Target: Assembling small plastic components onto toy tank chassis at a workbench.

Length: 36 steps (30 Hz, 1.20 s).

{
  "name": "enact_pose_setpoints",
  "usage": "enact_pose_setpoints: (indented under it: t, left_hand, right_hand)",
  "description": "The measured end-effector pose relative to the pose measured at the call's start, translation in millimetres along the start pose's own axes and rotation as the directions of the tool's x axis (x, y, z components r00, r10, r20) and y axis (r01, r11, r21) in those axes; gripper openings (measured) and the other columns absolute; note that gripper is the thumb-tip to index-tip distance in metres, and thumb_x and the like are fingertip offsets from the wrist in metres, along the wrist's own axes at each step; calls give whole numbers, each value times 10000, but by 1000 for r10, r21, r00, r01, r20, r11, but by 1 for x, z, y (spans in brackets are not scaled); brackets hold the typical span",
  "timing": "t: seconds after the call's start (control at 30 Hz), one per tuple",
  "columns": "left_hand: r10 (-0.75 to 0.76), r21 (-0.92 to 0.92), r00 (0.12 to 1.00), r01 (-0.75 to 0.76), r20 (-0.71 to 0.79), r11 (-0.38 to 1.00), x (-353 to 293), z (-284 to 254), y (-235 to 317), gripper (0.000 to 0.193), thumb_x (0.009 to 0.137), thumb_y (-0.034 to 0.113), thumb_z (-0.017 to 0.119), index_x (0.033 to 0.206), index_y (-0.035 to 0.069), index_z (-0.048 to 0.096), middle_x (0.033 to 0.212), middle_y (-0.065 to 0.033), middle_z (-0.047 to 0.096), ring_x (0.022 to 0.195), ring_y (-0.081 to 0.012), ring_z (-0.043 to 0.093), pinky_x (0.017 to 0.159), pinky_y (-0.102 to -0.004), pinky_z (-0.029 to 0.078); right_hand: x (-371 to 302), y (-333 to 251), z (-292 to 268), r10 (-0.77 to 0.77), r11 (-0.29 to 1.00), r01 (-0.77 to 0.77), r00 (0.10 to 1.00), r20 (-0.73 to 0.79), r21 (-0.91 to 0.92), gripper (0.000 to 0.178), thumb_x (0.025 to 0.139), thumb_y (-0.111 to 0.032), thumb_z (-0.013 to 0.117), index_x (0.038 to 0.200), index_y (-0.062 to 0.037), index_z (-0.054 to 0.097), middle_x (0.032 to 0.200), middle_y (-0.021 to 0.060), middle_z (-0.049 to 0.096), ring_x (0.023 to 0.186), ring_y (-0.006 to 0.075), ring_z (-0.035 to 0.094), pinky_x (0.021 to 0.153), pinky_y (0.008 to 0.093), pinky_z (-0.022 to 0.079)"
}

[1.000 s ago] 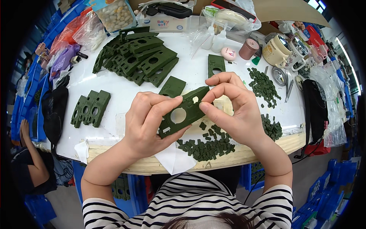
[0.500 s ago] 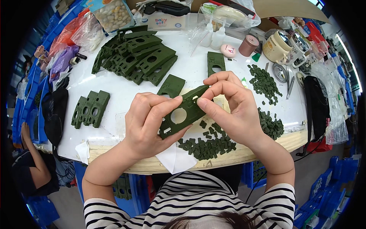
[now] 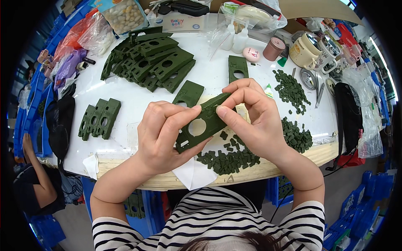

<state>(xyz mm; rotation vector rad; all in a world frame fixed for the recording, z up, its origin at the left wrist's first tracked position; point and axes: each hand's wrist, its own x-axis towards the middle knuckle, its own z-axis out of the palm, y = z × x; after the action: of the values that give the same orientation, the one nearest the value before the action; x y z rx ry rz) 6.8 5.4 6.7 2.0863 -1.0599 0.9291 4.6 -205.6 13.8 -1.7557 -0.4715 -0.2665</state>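
Observation:
A dark green plastic tank-hull plate (image 3: 214, 121) with a large round hole is held tilted above the table's near edge. My left hand (image 3: 157, 136) grips its near-left end, thumb on top and fingers beneath. At the far-right end, the thumb and index finger of my right hand (image 3: 261, 121) pinch closed on the plate; whether a small piece is between them is hidden. Below the plate lies a pile of small dark green plastic pieces (image 3: 229, 161). Two similar plates, one close behind (image 3: 190, 92) and another farther back (image 3: 238, 63), rest on the table.
A big stack of green plates (image 3: 167, 62) lies at the back left, and a small row (image 3: 99, 119) at the left. More small pieces (image 3: 292, 91) lie to the right, near tweezers (image 3: 320, 96), mugs (image 3: 303, 51) and squeeze bottles (image 3: 240, 40). Another person's arm (image 3: 42, 178) shows far left.
The small slot beside my right thumb, bright before, now looks dark green, filled or covered. Both hands keep nearly the same place on the plate.

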Motion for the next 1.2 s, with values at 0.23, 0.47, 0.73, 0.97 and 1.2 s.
enact_pose_setpoints:
  t: [0.23, 0.47, 0.73, 0.97, 1.2]
  left_hand:
    - [6, -16, 1000, -6, -7, 1000, 0, -1, 0, 587, 559, 116, 880, 1088, 41, 637, 911, -69, 556, 753, -231, 552, 625, -322, 466]
    - [17, -14, 1000, -17, -16, 1000, -1, -1, 1, 580, 561, 110, 878, 1083, 35, 638, 919, -70, 572, 755, -226, 553, 626, -321, 468]
    - [49, 21, 998, -50, 33, 999, -2, -3, 2, 615, 576, 97, 882, 1106, 12, 582, 958, -92, 569, 805, -225, 537, 652, -323, 457]
    - [37, 12, 999, -37, -17, 999, -2, -2, 2, 572, 561, 111, 875, 1077, 35, 640, 932, -59, 583, 760, -213, 556, 626, -305, 459]
    - [27, -7, 999, -26, 27, 1000, -1, -6, 0, 613, 568, 97, 879, 1106, 21, 594, 954, -80, 571, 793, -224, 552, 666, -328, 462]
  right_hand:
    - [-1, -1, 2, -29, 999, 29, 1000, -7, -29, 117, 793, -103, 722, 801, -21, 639, 995, 124, 579, 1000, 225, 565, 876, 336, 434]
    - [-1, -1, 3, -61, 997, 60, 998, -10, -51, 111, 789, -89, 716, 799, -21, 628, 988, 118, 579, 988, 233, 563, 864, 335, 435]
    - [-1, 0, 2, -66, 997, 66, 998, -1, -46, 121, 792, -87, 714, 783, -23, 613, 985, 120, 580, 965, 232, 566, 858, 333, 438]
    - [-1, -2, 2, -71, 997, 71, 997, 8, -34, 129, 792, -81, 714, 771, -22, 601, 962, 117, 576, 946, 228, 568, 844, 326, 441]
    - [1, -2, -2, -64, 998, 63, 996, 60, 19, 144, 815, -63, 685, 797, -17, 550, 853, 73, 562, 840, 170, 551, 771, 287, 440]
